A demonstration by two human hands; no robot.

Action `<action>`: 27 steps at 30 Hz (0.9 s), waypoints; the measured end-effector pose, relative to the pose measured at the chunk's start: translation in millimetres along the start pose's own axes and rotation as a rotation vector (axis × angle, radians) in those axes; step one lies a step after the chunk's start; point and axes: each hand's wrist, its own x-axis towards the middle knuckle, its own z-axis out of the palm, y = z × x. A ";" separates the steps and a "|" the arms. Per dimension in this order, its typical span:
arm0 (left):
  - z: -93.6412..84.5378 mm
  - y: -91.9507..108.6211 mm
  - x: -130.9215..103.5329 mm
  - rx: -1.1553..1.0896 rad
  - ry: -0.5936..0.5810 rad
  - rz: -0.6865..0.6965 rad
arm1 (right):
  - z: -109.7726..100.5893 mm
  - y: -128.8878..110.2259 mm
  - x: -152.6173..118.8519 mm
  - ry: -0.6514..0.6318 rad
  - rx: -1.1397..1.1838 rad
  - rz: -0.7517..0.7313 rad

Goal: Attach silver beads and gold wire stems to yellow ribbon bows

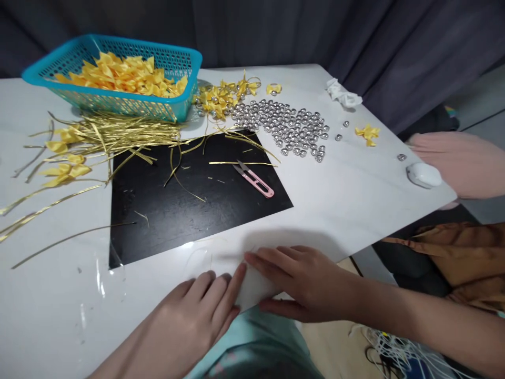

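The white table (pixel 355 200) edge lies under both flat, empty hands, left hand (pixel 197 310) and right hand (pixel 303 279); leaning could scatter the silver beads (pixel 288 129).

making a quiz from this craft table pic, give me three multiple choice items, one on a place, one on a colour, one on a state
1. Where do the pink snips lie?
A. on the black mat
B. in the basket
C. under a hand

2. What colour is the basket?
A. red
B. blue-green
C. white

3. How are the left hand and right hand?
A. gripping snips
B. raised in the air
C. resting flat at the table's near edge

Answers:
1 A, the snips rest on the mat's right part.
2 B, its mesh walls are teal.
3 C, both hands lie fingers out, holding no tool.
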 end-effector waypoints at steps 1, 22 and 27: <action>-0.2 0.0 -2.1 -0.008 0.036 0.010 | 0.7 -1.2 -2.3 -0.003 -0.014 -0.013; -16.9 -20.0 -22.2 0.023 0.099 0.161 | 13.1 -17.3 -30.6 0.341 0.039 -0.023; -8.6 -15.2 -27.6 -0.044 0.209 0.058 | 12.5 -15.5 -32.5 0.313 0.093 -0.041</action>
